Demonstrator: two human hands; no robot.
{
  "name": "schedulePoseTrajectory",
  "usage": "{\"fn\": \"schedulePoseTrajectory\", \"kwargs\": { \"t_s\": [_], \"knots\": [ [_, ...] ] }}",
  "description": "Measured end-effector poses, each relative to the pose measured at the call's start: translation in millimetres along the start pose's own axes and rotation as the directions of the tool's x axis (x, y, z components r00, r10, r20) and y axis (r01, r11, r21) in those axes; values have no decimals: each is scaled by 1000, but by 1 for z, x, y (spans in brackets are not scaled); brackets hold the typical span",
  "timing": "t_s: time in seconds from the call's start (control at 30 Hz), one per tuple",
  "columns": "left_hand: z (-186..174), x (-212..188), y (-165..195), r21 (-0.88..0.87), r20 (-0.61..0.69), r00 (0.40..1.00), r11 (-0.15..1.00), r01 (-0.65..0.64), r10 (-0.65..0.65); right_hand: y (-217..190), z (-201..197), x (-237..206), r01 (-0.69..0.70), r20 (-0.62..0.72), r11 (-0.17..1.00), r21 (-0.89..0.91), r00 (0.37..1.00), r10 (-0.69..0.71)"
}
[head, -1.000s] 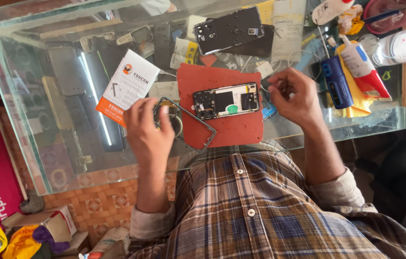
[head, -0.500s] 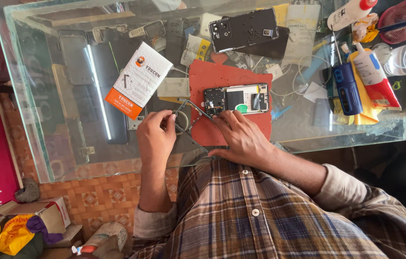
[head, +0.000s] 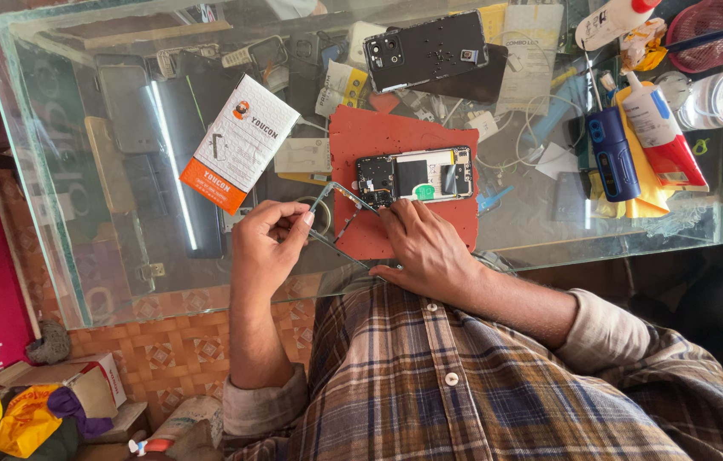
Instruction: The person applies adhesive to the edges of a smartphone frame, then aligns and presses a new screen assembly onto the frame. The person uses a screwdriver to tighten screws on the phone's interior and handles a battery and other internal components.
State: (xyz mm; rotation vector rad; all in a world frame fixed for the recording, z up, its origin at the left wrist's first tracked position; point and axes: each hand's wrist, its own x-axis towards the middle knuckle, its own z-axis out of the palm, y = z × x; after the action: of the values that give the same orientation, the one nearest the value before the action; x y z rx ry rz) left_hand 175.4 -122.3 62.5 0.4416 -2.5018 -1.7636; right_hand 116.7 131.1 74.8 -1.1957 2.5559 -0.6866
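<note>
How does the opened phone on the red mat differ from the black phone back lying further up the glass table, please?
The opened phone shows its inner boards and a green spot, while the black phone back shows a plain dark surface. The opened phone lies on the red mat, the phone back on clutter above it. The right hand touches the opened phone; nothing touches the phone back. Both lie flat and lengthwise.

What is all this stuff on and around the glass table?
Opened phone: one, black, on the red mat.
Red mat: one, table centre.
Thin frame: one, metallic, at the mat's left edge.
Phone back cover: one, black, far side.
Small box: one, white and orange, left of the mat.
Blue tool: one, right side.
Glue bottles: two, white, right side.
Glass table: one, clear.
Left hand: holds the thin frame.
Right hand: rests on the mat, fingertips at the opened phone.
</note>
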Motion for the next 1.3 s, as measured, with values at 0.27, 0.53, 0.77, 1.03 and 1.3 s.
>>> {"fn": "schedulePoseTrajectory", "kwargs": {
  "t_s": [0.27,0.53,0.77,1.03,1.3],
  "knots": [
    [-1,-2,-12,-379,36,992,916,128,-124,-3,-12,1,-38,-15,996,82,999,39],
    [28,1,-3,-286,-11,1000,958,-7,4,45,-54,7,28,-119,999,22,993,-25],
    [37,16,9,252,117,882,846,-470,456,86,-71,6,69,-69,985,157,996,-59],
    [44,27,7,370,274,852,768,-522,447,86,-62,6,6,-42,984,177,999,2],
    [44,32,3,395,295,844,747,-534,447,86,-61,7,-4,-53,985,173,999,14]
  ]
}}
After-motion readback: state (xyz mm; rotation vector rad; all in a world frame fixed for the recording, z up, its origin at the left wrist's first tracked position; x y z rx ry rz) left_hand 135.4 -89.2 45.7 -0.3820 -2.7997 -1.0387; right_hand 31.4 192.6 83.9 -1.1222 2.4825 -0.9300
